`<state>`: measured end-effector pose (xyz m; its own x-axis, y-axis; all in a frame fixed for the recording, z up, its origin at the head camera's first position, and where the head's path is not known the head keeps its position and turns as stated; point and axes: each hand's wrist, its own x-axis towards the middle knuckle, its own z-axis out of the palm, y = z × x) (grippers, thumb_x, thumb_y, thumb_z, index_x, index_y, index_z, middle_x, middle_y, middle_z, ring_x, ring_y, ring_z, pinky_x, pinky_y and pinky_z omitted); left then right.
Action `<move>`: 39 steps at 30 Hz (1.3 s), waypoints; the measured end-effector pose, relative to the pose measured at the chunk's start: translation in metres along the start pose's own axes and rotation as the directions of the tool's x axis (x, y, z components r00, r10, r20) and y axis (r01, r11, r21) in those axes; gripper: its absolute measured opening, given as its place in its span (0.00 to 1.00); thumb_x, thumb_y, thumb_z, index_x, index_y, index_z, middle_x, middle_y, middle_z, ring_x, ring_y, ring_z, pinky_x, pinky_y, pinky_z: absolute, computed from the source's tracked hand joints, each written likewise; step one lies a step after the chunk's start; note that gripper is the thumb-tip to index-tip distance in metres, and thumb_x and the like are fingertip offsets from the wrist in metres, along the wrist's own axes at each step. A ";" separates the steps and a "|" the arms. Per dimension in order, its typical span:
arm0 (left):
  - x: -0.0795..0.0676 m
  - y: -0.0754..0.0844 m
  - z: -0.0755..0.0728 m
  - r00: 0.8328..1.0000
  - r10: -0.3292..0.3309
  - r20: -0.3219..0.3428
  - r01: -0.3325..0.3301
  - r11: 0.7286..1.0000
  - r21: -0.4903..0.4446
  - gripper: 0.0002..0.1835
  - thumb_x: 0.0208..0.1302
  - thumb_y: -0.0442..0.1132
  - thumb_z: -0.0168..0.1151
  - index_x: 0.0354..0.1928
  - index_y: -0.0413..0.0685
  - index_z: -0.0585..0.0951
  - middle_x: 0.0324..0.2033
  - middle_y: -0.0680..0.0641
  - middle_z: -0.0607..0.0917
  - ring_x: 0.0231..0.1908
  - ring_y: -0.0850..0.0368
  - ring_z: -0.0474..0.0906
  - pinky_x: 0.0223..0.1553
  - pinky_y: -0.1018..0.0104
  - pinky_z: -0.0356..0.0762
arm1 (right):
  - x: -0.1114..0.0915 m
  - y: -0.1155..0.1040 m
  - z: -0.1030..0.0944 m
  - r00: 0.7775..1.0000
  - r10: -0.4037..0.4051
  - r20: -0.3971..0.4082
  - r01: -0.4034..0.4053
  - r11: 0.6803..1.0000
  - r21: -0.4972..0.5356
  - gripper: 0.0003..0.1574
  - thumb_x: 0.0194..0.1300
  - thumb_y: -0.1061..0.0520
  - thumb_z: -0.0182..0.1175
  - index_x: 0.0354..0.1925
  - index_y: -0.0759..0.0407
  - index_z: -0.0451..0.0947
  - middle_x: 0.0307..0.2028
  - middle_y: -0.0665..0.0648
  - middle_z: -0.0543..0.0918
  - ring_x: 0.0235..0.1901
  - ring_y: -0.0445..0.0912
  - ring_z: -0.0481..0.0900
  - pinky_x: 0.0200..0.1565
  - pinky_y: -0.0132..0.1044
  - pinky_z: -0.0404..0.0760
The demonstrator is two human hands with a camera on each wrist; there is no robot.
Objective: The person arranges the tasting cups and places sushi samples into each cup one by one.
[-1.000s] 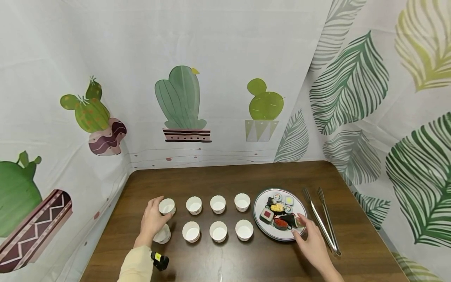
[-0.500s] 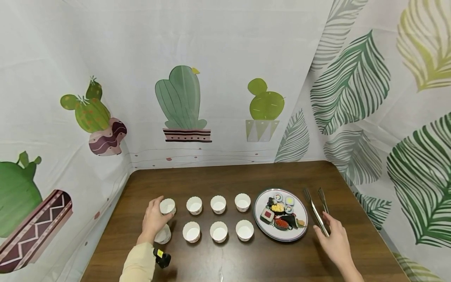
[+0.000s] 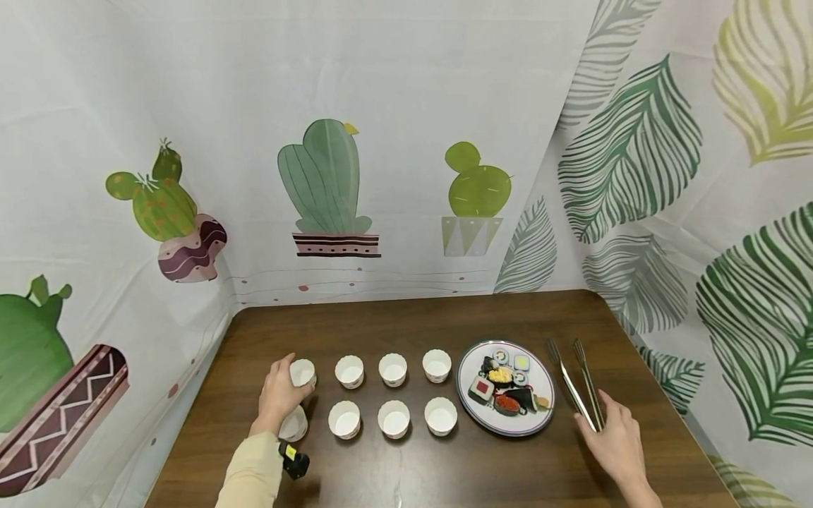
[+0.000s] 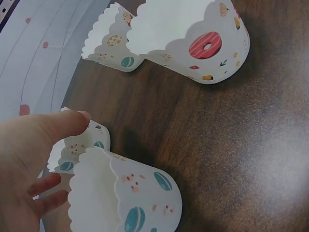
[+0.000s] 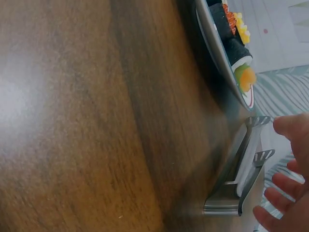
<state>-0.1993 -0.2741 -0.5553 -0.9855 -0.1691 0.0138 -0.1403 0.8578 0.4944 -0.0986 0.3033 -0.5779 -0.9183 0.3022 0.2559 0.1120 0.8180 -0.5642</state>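
Note:
My left hand (image 3: pixel 279 391) is at the back left paper baking cup (image 3: pixel 303 373), thumb on the near side and fingers on the far side, holding it on the table. In the left wrist view, the thumb lies over that cup's rim, behind a nearer paper cup (image 4: pixel 145 193) with a scalloped edge and macaron prints. My right hand (image 3: pixel 616 434) hovers over the joined end of the metal tongs (image 3: pixel 574 391), fingers spread and holding nothing. The right wrist view shows the tongs (image 5: pixel 248 159) lying beside the fingers, apart from them; in the head view the hand hides their near end.
Several white paper cups (image 3: pixel 393 369) stand in two rows on the brown wooden table (image 3: pixel 406 324). Between them and the tongs sits a round plate (image 3: pixel 468 402) bearing several sushi pieces (image 3: pixel 502 376). Printed cloth (image 3: pixel 406 176) hangs behind the table and along its sides.
My right hand has moved right, from the plate's edge to the near end of the tongs. The left hand and its cup have shifted very slightly right.

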 end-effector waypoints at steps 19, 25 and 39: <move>0.001 -0.002 0.006 1.000 -0.012 -0.011 0.012 1.000 0.027 0.44 0.44 0.43 0.69 0.63 0.34 0.62 0.55 0.30 0.69 0.51 0.30 0.70 0.48 0.39 0.68 | 0.003 0.009 0.011 0.991 0.131 -0.004 -0.131 0.989 -0.061 0.42 0.49 0.54 0.65 0.56 0.76 0.63 0.42 0.82 0.70 0.39 0.78 0.67 0.38 0.64 0.66; 0.003 -0.003 0.005 1.000 -0.003 -0.016 0.003 0.999 0.033 0.42 0.45 0.44 0.69 0.62 0.33 0.63 0.54 0.30 0.69 0.50 0.30 0.70 0.48 0.40 0.68 | 0.008 0.008 0.013 0.980 0.184 0.075 -0.177 0.980 -0.085 0.44 0.52 0.51 0.63 0.57 0.77 0.60 0.46 0.84 0.67 0.42 0.79 0.64 0.41 0.64 0.65; 0.002 -0.003 0.005 1.000 0.009 -0.018 -0.009 0.999 0.037 0.40 0.48 0.45 0.68 0.60 0.32 0.64 0.52 0.30 0.71 0.49 0.31 0.71 0.47 0.40 0.69 | 0.010 0.009 0.023 0.965 0.249 0.088 -0.237 0.964 -0.124 0.41 0.51 0.52 0.63 0.56 0.74 0.61 0.44 0.79 0.66 0.43 0.74 0.65 0.37 0.61 0.67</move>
<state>-0.2008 -0.2750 -0.5609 -0.9848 -0.1700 0.0343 -0.1352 0.8766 0.4618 -0.1150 0.3022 -0.5982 -0.8913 0.4519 0.0373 0.3727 0.7770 -0.5073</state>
